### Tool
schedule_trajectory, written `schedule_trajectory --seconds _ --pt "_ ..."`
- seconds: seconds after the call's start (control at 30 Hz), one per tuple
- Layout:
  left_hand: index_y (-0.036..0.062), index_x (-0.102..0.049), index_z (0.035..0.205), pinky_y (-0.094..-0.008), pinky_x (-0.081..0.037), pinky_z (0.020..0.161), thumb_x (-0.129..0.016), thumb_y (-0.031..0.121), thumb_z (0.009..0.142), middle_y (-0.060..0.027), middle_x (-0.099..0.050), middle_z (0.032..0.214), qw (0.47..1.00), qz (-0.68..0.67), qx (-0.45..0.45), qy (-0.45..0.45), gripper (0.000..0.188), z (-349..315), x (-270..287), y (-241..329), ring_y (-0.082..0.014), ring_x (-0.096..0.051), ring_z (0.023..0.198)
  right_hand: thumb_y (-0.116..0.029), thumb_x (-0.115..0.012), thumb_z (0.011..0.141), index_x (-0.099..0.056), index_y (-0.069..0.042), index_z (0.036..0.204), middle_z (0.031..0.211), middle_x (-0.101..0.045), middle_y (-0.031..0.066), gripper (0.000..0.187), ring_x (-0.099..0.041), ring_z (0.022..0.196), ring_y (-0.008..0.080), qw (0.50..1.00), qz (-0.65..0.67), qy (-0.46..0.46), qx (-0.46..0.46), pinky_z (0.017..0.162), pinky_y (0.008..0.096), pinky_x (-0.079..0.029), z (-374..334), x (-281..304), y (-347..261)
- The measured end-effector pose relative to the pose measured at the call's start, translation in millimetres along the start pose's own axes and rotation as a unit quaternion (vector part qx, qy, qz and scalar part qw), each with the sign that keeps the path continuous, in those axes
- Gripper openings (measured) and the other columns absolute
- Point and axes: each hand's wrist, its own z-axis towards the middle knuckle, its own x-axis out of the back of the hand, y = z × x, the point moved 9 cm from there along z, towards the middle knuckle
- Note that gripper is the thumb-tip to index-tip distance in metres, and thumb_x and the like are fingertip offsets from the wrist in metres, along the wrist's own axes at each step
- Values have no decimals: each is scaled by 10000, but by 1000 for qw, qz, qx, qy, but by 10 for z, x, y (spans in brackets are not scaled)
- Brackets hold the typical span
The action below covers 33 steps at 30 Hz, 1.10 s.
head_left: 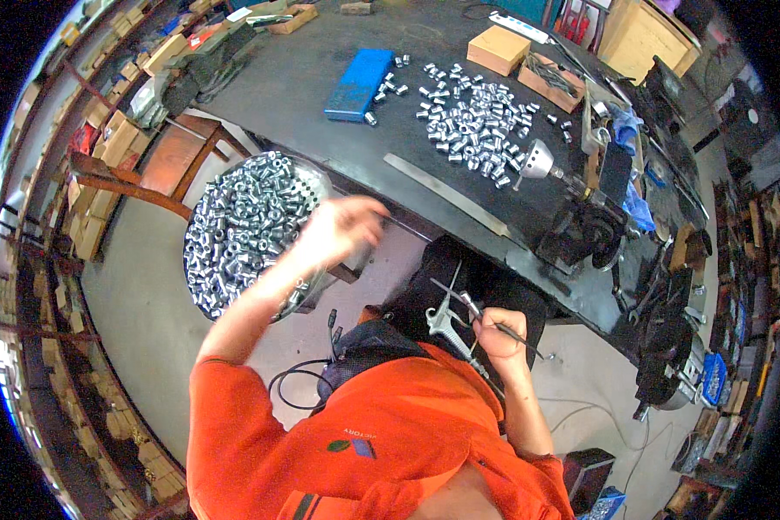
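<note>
Metal sleeves (243, 230) fill the round container (306, 191) at the person's left, and a second, looser group (472, 121) is spread on the bench (290, 95). One bright piece (471, 302), which looks like a sleeve of the same kind, sits at the thin dark rod (517, 335), just beyond the right hand (500, 333); whether the rod passes through it, I cannot tell. The right hand has its fingers closed around this rod, which stands at a slant. The left hand (348, 225) is above the near side of the container, with fingers partly bent. It is blurred, so I cannot tell if it pinches something.

A silver air gun (446, 324) lies just beside the rod, not gripped by either hand. In my judgement, the step in hand is work on a single sleeve with the rod. The next move probably calls for a steady rod in the right hand and a light, exact pinch from the left.
</note>
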Motion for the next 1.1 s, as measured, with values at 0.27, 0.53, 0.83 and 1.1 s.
schedule_trajectory --seconds 0.27,0.53,0.83,1.1 --pt "70 -682 881 -443 -523 768 -626 188 717 -175 -664 943 749 644 153 31 210 249 1681 -1217 -342 -647 878 51 -543 684 -346 -60 521 529 -327 -45 279 -310 526 40 1000 9 3 -4 460 248 -248 5 -76 -112" --pt "65 -689 868 -390 -537 756 -651 199 693 -152 -683 939 680 702 201 -63 224 490 1498 -1213 -291 -668 899 -2 -537 684 -365 -46 545 535 -375 -14 226 -353 542 49 999 33 -11 -12 476 248 -285 -59 -48 -58" --pt "-43 -562 870 -250 -463 474 -564 79 822 -88 -616 671 988 43 125 78 131 77 1070 -456 -143 -587 497 -52 -547 670 -368 -53 557 539 -322 -14 212 -318 532 60 998 44 -39 -24 460 274 -257 -56 -101 -170" --pt "-77 -554 1037 -350 -552 658 -535 28 838 -175 -644 735 912 -376 116 -120 226 -240 -523 101 -271 -663 652 -93 -582 660 -361 -35 569 526 -347 44 246 -347 482 118 992 63 -79 73 449 307 -278 -26 -186 -500"
